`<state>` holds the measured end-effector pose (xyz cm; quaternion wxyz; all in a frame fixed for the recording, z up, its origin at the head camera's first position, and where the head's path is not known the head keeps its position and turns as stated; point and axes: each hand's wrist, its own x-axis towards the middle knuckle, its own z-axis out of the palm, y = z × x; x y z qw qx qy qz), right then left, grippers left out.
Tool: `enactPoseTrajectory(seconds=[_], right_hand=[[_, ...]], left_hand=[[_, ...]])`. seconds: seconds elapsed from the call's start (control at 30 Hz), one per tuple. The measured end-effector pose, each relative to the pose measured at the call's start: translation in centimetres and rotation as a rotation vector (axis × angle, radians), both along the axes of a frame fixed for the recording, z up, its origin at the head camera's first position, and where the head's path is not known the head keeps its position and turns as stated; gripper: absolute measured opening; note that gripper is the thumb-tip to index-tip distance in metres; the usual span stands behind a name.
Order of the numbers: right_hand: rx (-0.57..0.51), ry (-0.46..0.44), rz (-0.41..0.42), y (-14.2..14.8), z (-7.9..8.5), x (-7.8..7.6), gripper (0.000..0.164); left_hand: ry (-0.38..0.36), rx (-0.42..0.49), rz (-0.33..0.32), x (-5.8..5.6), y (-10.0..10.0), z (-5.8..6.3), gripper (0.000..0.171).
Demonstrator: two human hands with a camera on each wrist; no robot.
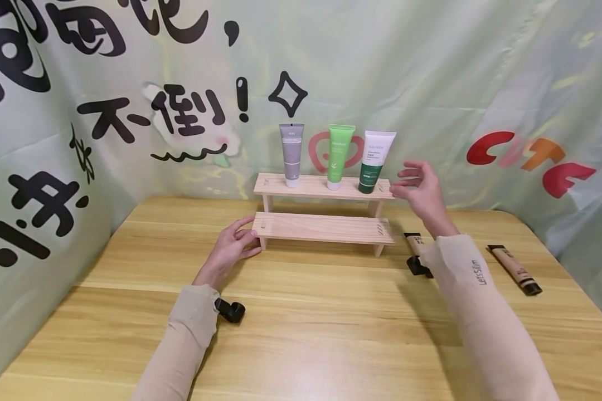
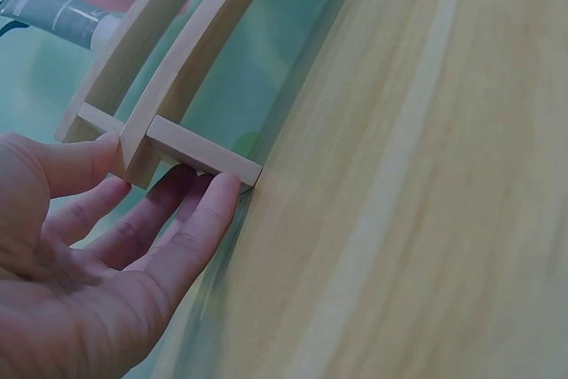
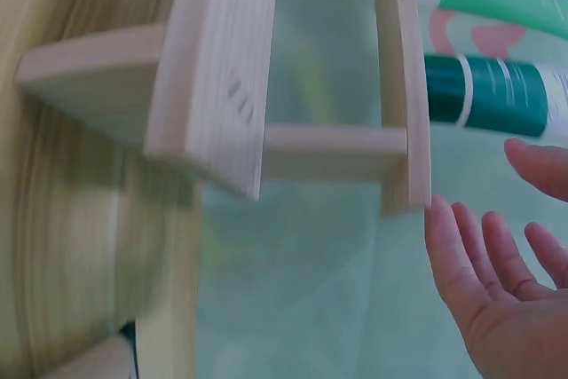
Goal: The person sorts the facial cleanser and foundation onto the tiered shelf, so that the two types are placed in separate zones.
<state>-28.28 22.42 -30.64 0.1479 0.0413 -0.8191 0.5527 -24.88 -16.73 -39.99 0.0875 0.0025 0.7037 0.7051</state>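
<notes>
A two-step wooden display rack stands on the table. On its upper step stand a grey tube, a light green tube and a white-and-dark-green tube, all caps down. My left hand holds the left end of the lower step; in the left wrist view its thumb lies at the board's edge and its fingertips at the leg. Just off the upper step's right end is my right hand, fingers parted and loosely bent around nothing, near the white-and-dark-green tube.
Two beige tubes with black ends lie on the table at the right: one partly behind the right sleeve, the other farther right. A printed fabric backdrop hangs behind the wooden table.
</notes>
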Motion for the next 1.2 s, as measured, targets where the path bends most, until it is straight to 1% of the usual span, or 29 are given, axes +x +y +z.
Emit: enactPoseTrajectory(seconds=[0.1, 0.2, 0.3, 0.5, 0.7, 0.87, 1.07, 1.2], right_hand=[[-0.017, -0.027, -0.004, 1.1, -0.2, 0.5, 0.060], [-0.041, -0.059, 0.012, 2.1, -0.6, 1.1, 0.060], [-0.037, -0.094, 0.026, 3.1, -1.1, 1.6, 0.059], [0.012, -0.157, 0.064, 4.8, -2.2, 2.5, 0.059], [0.075, -0.226, 0.102, 6.1, -3.2, 3.1, 0.062], [0.113, -0.288, 0.115, 7.0, -4.0, 3.5, 0.062], [0.158, -0.322, 0.121, 7.8, -4.8, 3.9, 0.066], [0.165, -0.336, 0.128, 8.2, -5.2, 4.1, 0.065]], left_hand=[[-0.002, -0.001, 0.004, 0.0, 0.0, 0.0, 0.051], [-0.003, -0.001, 0.005, 0.0, -0.1, 0.0, 0.052], [-0.003, 0.003, 0.005, 0.0, -0.1, 0.0, 0.052], [-0.005, 0.006, 0.002, 0.0, -0.1, 0.1, 0.051], [-0.004, 0.001, 0.008, -0.1, 0.0, 0.2, 0.050], [0.000, -0.001, 0.008, -0.1, 0.0, 0.2, 0.050], [-0.007, 0.007, 0.008, 0.0, 0.0, 0.2, 0.051], [-0.013, 0.006, 0.009, 0.0, 0.0, 0.1, 0.051]])
